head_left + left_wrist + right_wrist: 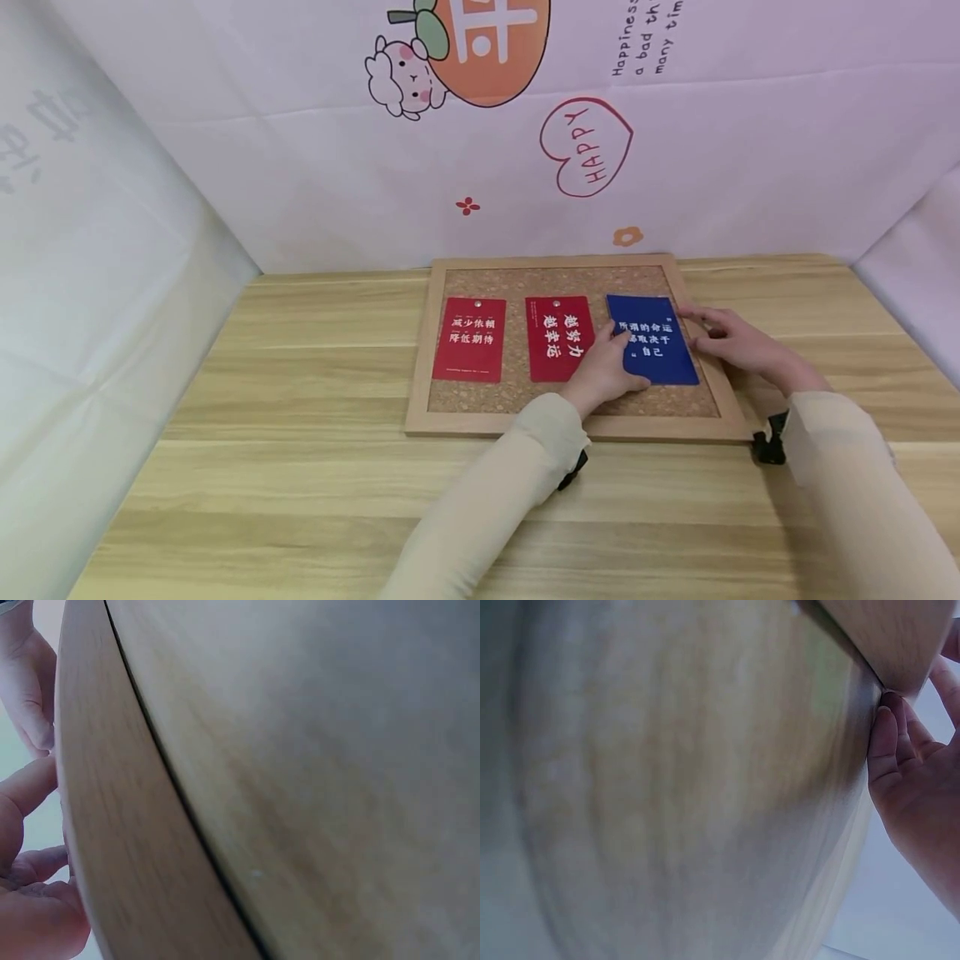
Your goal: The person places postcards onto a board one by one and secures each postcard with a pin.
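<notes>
A blue card [651, 342] with white writing lies on the right part of a wood-framed cork board [517, 400]. At the card's left and lower edges, my left hand [606, 371] touches it with spread fingers. My right hand [738, 340] is at the board's right side, one finger reaching toward the card's right edge and the others at the frame. In the right wrist view, fingertips [885, 735] meet the side of the frame [900, 637]. Left of the blue card lies a red card [555, 333], partly overlapped by my left hand.
Another red card [468, 340] lies near the board's left side. The board rests on a wood-grain table [300, 400], close to a white printed backdrop [337, 183]. White sheeting [90, 275] rises along the left side. Dark wrist straps [769, 442] show at the cream sleeves [847, 467].
</notes>
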{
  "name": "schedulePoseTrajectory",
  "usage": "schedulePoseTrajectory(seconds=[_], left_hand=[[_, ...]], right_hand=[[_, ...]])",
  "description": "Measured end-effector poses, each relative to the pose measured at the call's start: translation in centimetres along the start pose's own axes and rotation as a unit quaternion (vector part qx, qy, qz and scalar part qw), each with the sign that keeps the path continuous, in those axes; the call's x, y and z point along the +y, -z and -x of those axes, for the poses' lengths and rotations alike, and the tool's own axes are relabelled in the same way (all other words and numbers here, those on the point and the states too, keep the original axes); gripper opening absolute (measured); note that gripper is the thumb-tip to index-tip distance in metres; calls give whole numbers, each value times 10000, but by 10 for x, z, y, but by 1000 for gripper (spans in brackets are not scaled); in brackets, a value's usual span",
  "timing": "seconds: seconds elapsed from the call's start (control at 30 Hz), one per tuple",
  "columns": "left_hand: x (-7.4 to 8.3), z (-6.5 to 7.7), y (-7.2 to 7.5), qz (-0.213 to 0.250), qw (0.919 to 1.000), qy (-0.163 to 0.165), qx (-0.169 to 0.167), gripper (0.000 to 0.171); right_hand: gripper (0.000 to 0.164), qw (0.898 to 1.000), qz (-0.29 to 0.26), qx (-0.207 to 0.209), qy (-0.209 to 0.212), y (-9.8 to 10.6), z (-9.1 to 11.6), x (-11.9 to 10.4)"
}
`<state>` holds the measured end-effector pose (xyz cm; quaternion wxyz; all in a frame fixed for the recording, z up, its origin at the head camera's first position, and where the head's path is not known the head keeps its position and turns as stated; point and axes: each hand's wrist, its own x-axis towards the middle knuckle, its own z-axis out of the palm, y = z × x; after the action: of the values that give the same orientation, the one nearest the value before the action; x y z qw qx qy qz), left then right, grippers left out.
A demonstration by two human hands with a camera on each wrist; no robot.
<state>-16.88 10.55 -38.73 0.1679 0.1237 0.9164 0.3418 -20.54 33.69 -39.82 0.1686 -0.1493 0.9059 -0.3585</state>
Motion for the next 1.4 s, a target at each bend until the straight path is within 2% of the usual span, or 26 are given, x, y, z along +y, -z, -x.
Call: schedulePoseTrajectory(seconds=[0.2, 0.57, 0.83, 1.03, 1.2, 1.4], left_hand=[[2, 1, 0, 44, 10000, 68, -11, 76], [6, 0, 1, -276, 9993, 199, -143, 74], [6, -3, 1, -528, 9985, 92, -87, 73], [4, -5, 2, -604, 9980, -19, -184, 72], [5, -4, 4, -679, 9973, 21, -282, 69], [8, -3, 6, -945, 9953, 70, -218, 61]], right_hand=[[54, 10000, -83, -15, -37, 0, 1, 0], [56, 9996, -221, -18, -198, 0, 4, -1], [56, 9994, -183, 13, -288, 0, 4, 1], [55, 9995, -201, -53, -225, -1, 3, -1], [56, 9993, -197, -84, -321, 0, 2, -2], [56, 9995, -175, -56, -237, 2, 0, -1]])
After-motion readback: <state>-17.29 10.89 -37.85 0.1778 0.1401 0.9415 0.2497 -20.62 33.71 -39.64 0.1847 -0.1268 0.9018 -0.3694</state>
